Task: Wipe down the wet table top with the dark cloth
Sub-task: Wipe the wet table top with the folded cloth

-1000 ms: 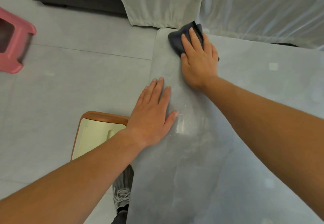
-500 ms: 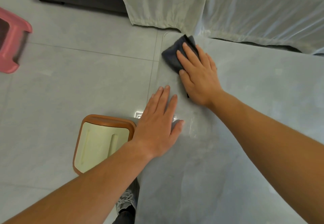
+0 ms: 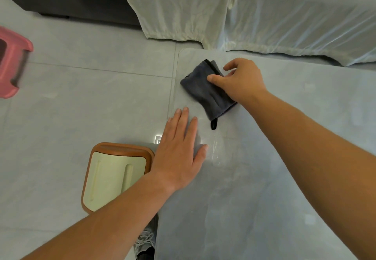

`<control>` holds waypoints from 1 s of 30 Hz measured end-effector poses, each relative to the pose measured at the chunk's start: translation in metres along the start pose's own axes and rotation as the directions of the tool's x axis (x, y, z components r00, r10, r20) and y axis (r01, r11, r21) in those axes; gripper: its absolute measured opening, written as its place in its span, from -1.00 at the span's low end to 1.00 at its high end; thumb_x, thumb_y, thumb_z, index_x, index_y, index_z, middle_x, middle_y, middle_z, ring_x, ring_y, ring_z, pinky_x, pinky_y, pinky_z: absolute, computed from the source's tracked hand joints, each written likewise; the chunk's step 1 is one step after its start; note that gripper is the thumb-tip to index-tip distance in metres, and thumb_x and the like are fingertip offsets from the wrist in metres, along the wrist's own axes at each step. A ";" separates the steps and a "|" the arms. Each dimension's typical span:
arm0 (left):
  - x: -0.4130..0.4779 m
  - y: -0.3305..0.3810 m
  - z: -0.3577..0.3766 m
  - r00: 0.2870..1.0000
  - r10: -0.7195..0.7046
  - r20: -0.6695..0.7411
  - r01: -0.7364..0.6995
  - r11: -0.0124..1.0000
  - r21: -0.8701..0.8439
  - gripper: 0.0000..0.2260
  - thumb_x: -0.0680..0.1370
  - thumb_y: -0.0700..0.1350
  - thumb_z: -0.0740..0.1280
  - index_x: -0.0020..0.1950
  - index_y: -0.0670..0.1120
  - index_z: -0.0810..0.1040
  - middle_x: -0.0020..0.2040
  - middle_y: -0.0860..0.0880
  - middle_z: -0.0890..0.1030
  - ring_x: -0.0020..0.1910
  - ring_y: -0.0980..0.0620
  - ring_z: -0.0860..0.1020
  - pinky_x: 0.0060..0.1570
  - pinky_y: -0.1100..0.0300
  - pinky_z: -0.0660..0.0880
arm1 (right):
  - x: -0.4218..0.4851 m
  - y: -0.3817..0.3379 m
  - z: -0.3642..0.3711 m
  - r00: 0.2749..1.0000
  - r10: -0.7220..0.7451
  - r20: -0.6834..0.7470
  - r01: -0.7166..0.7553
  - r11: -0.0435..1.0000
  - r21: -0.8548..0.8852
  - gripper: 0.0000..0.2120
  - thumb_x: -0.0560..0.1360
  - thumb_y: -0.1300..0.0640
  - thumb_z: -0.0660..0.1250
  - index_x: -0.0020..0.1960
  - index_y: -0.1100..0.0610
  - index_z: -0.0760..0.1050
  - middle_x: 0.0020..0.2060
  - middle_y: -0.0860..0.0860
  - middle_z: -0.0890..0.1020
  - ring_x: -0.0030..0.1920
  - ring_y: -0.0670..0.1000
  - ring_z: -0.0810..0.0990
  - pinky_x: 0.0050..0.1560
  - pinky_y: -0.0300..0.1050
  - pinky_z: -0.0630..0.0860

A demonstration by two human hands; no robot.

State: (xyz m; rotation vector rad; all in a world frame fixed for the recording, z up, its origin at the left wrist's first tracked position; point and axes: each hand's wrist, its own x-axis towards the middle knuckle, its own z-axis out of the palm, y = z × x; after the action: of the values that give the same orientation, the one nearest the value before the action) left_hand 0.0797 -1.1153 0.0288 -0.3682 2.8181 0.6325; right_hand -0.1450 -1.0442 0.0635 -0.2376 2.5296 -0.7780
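dark cloth (image 3: 203, 92), folded, upper centre of frame near counter (image 3: 264, 178) corner: judged soft, light, limp. right hand (image 3: 242, 80) pinches its edge, thumb on top: sound hold. left hand (image 3: 179, 154) spread flat.

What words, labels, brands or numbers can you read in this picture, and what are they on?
None are readable. The dark cloth and its black loop show no lettering, nor do the table top, the orange-rimmed seat or the pink stool.
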 end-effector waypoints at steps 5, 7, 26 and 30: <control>0.001 0.002 0.000 1.000 -0.015 -0.012 0.015 1.000 -0.004 -0.35 0.64 0.25 -0.14 0.64 -0.09 -0.03 0.66 -0.13 -0.18 0.61 -0.04 -0.29 0.57 0.00 -0.22 | -0.003 0.003 -0.004 0.998 0.011 0.057 -0.021 0.982 0.185 -0.75 0.42 -0.07 0.55 -0.19 0.08 0.58 -0.32 -0.07 0.61 -0.26 -0.07 0.61 -0.26 -0.18 0.55; 0.001 0.003 0.000 1.000 -0.012 -0.015 0.012 1.000 -0.012 -0.34 0.64 0.25 -0.15 0.64 -0.09 -0.03 0.66 -0.13 -0.18 0.61 -0.03 -0.29 0.57 0.01 -0.23 | -0.009 0.003 -0.015 0.999 -0.044 -0.018 0.046 0.981 0.188 -0.79 0.44 -0.06 0.52 -0.20 0.02 0.55 -0.30 -0.11 0.59 -0.28 -0.13 0.56 -0.27 -0.24 0.46; -0.001 0.002 0.004 1.000 -0.009 -0.020 0.009 1.000 0.011 -0.34 0.64 0.24 -0.12 0.64 -0.11 -0.03 0.65 -0.16 -0.19 0.61 -0.06 -0.29 0.58 -0.04 -0.20 | -0.029 0.031 0.014 0.885 -0.445 0.140 0.457 0.766 -0.453 -0.42 0.64 -0.22 0.12 0.61 -0.06 0.18 0.63 0.06 0.10 0.60 0.21 0.02 0.57 0.16 -0.01; -0.017 0.009 0.013 0.999 0.004 -0.046 -0.003 1.000 0.024 -0.35 0.65 0.21 -0.03 0.62 -0.16 0.06 0.65 -0.22 -0.11 0.62 -0.13 -0.21 0.58 -0.11 -0.10 | -0.013 0.029 0.031 0.792 -0.560 0.243 0.579 0.562 -0.591 -0.38 0.66 -0.24 -0.08 0.65 -0.05 -0.01 0.65 0.06 -0.06 0.63 0.19 -0.11 0.58 0.21 -0.13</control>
State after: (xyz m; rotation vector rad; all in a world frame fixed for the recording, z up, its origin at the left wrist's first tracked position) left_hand 0.0956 -1.0984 0.0253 -0.3781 2.8681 0.5981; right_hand -0.1191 -1.0319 0.0301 -1.3566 2.6019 -0.0401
